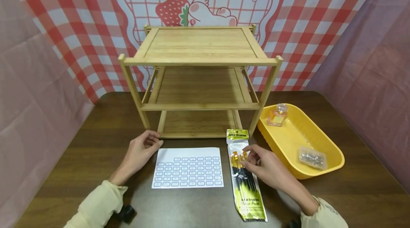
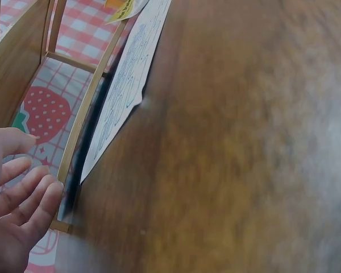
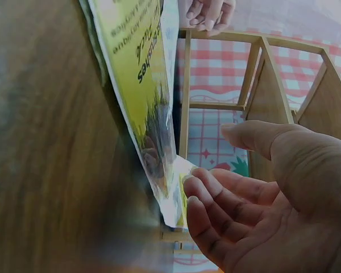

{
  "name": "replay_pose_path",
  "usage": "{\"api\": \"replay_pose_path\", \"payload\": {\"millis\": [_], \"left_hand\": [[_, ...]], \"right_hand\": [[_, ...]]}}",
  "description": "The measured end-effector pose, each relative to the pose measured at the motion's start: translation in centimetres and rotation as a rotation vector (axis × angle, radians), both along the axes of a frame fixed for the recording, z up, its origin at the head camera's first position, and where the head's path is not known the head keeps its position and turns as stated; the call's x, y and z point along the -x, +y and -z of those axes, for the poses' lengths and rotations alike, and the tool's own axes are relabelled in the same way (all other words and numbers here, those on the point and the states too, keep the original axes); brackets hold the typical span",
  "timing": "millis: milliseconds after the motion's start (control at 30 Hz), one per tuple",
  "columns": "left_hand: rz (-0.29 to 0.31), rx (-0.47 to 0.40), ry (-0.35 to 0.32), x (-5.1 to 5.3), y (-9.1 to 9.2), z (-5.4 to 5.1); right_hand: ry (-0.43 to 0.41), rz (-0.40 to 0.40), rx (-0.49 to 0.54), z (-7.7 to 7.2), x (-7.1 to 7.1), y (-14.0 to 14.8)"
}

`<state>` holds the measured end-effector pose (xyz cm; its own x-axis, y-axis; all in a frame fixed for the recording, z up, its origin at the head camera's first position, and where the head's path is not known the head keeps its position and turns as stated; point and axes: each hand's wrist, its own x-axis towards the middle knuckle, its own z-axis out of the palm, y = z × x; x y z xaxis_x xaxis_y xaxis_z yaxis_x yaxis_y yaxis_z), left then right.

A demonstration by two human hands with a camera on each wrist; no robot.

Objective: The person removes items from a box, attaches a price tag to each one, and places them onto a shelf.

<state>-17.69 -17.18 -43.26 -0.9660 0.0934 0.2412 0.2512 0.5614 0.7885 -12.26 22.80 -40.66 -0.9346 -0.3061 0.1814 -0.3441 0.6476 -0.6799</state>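
Note:
A packet of artist brushes (image 1: 245,178), clear with black-handled brushes and a yellow-green label, lies on the table at right of centre. Over its upper part is my right hand (image 1: 267,167), fingers loosely bent; in the right wrist view the fingertips (image 3: 194,199) are close to the packet (image 3: 139,85), and contact is unclear. A white sheet (image 1: 187,167) printed with rows of small blue-outlined boxes lies left of the packet. My left hand (image 1: 141,149) is by the sheet's upper left corner, near the shelf's bottom front bar, its fingers relaxed and holding nothing.
A three-tier wooden shelf (image 1: 200,60) stands behind the sheet. At right, a yellow basin (image 1: 296,131) holds a perfume bottle (image 1: 277,115) and a clear box of small metallic pieces (image 1: 312,158). A red-checked cloth (image 1: 64,25) hangs behind.

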Motion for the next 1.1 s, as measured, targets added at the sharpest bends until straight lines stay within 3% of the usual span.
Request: {"api": "replay_pose_path", "payload": {"millis": [400,933,1100], "left_hand": [[0.098,0.107,0.026,0.0,-0.2,0.5],[0.124,0.261,0.038,0.0,-0.3,0.4],[0.121,0.281,0.038,0.1,-0.2,0.4]], "right_hand": [[0.004,-0.056,0.004,0.5,2.0,-1.5],[0.036,-0.097,-0.092,1.3,3.9,-3.5],[0.085,-0.122,-0.116,1.4,4.4,-4.0]]}}
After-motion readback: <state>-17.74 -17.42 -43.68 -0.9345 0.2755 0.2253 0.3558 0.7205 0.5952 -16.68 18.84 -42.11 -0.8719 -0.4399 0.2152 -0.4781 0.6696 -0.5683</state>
